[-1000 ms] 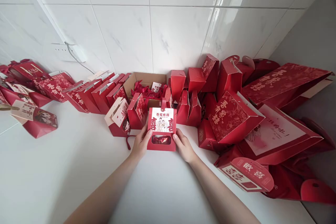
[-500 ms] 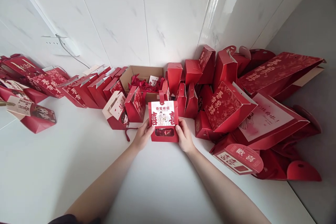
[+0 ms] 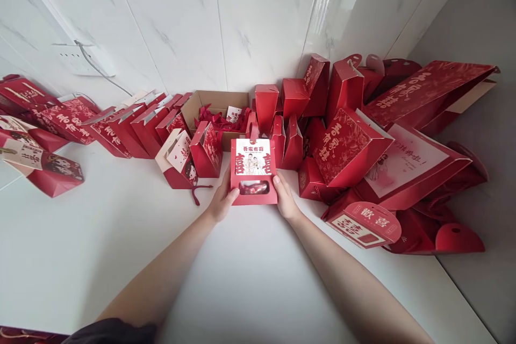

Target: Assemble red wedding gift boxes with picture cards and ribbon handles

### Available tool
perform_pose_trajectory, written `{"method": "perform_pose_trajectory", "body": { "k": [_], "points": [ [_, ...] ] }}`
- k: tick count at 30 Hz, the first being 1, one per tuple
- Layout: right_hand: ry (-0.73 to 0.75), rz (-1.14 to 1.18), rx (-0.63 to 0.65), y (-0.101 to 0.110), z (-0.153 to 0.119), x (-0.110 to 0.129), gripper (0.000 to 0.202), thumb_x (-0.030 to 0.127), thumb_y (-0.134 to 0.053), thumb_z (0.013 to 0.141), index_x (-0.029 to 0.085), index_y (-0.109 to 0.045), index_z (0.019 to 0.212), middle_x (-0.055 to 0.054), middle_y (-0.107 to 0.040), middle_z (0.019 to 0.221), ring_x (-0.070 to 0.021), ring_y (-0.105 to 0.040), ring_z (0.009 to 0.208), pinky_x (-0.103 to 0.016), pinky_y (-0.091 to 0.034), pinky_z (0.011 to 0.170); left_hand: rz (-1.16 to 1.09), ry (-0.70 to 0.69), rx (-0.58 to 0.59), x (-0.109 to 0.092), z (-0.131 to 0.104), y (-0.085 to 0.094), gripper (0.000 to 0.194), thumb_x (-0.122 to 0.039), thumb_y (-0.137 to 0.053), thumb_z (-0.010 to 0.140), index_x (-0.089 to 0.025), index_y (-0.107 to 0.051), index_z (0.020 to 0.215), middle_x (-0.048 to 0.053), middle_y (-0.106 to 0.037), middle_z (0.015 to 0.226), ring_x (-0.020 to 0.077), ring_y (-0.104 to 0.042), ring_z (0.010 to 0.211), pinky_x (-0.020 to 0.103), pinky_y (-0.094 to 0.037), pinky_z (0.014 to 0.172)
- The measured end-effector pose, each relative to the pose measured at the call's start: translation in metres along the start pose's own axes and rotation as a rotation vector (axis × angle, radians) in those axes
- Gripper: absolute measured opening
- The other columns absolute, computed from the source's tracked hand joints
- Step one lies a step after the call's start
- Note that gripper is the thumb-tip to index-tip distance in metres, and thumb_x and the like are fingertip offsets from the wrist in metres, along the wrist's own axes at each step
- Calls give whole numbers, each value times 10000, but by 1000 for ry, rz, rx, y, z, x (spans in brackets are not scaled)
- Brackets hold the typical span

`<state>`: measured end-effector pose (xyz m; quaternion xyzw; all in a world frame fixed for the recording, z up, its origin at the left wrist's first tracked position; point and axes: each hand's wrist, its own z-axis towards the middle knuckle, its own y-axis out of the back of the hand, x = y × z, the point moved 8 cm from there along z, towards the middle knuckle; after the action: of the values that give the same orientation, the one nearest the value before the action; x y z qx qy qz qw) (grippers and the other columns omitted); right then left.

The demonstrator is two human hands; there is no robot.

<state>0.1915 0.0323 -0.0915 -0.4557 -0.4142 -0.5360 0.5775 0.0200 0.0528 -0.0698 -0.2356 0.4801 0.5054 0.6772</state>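
Observation:
Between my two hands is a small red gift box (image 3: 253, 172), front face toward me. It has a white printed card with a drawn couple, a ribbon loop on top and a clear window with something shiny and red inside. My left hand (image 3: 223, 197) grips its left side, thumb on the front. On its right side my right hand (image 3: 285, 195) is closed, fingers behind the edge. Just left of it stand a red box (image 3: 207, 151) and a cream-and-red box (image 3: 179, 158) with a dark red ribbon (image 3: 196, 193) lying by it.
Behind, a cardboard box (image 3: 193, 110) holds red ribbons and a printed card. Red gift boxes (image 3: 346, 156) are piled on the right against the grey side wall. More bags (image 3: 121, 129) line the left of the white table (image 3: 121, 215). A cable (image 3: 97, 67) hangs from a wall socket.
The held box now faces me more squarely, showing more of its window and front. The whole view has shifted slightly, with the surroundings sitting higher in the picture. Both hands keep their hold.

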Motion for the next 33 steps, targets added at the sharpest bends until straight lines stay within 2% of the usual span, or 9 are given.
{"method": "perform_pose_trajectory", "body": {
  "k": [5, 9, 12, 16, 22, 26, 28, 30, 33],
  "points": [
    [31, 22, 13, -2, 1, 1, 535, 618, -366, 975, 215, -571, 1259, -87, -631, 1320, -280, -591, 1224, -429, -497, 1025, -69, 101, -63, 9, 0, 6, 603, -503, -511, 941, -262, -417, 1485, 83, -495, 1492, 345, -461, 1372, 486, -454, 1099],
    [14, 36, 22, -2, 0, -3, 538, 622, -368, 975, 219, -568, 1270, -89, -660, 1269, -287, -612, 1181, -429, -535, 948, -133, 149, -62, 13, 0, 4, 598, -508, -528, 927, -248, -437, 1458, 92, -547, 1436, 346, -523, 1306, 467, -528, 990],
    [17, 43, 25, -2, -1, -4, 515, 603, -371, 983, 217, -568, 1261, -95, -670, 1240, -286, -625, 1159, -428, -541, 926, -144, 142, -60, 11, 0, 3, 577, -490, -526, 935, -236, -448, 1447, 90, -537, 1444, 339, -500, 1328, 473, -477, 1056],
    [57, 36, 22, -1, -4, -2, 458, 560, -385, 997, 222, -557, 1254, -88, -647, 1279, -267, -604, 1193, -423, -495, 1005, -126, 88, -85, 5, 0, 4, 542, -509, -479, 960, -228, -497, 1424, 77, -505, 1482, 311, -435, 1390, 435, -372, 1157],
    [145, 13, -14, 2, -8, 7, 418, 542, -490, 963, 242, -535, 1251, -76, -599, 1340, -261, -556, 1239, -409, -444, 1055, -162, 196, -120, 14, -2, 5, 552, -524, -441, 978, -172, -526, 1395, 112, -558, 1426, 294, -498, 1333, 400, -398, 1105],
    [153, 3, -14, 1, -8, 6, 424, 550, -437, 982, 254, -530, 1271, -74, -581, 1352, -265, -535, 1259, -432, -407, 1083, -251, 228, -134, 20, -3, 6, 520, -512, -493, 960, -168, -573, 1340, 106, -600, 1374, 277, -545, 1276, 372, -408, 1081],
    [149, 5, -3, 0, -9, 4, 446, 567, -379, 995, 253, -532, 1271, -77, -582, 1344, -268, -524, 1271, -438, -400, 1086, -389, 293, -132, 24, -6, 2, 515, -510, -517, 940, -159, -592, 1310, 107, -652, 1290, 269, -603, 1186, 364, -458, 1010],
    [125, 20, 21, -1, -9, 1, 495, 602, -315, 996, 249, -518, 1277, -89, -603, 1303, -268, -548, 1237, -432, -437, 1041, -550, 384, -127, 26, -11, -5, 519, -525, -523, 914, -145, -617, 1254, 111, -709, 1136, 260, -669, 1015, 352, -520, 850],
    [68, 45, 90, -5, -10, -5, 602, 675, -212, 975, 235, -507, 1262, -105, -664, 1151, -265, -638, 1056, -409, -517, 867, -746, 488, -94, 17, -16, -18, 562, -598, -467, 876, -117, -659, 1094, 116, -716, 880, 223, -661, 701, 302, -480, 577]
  ]
}}
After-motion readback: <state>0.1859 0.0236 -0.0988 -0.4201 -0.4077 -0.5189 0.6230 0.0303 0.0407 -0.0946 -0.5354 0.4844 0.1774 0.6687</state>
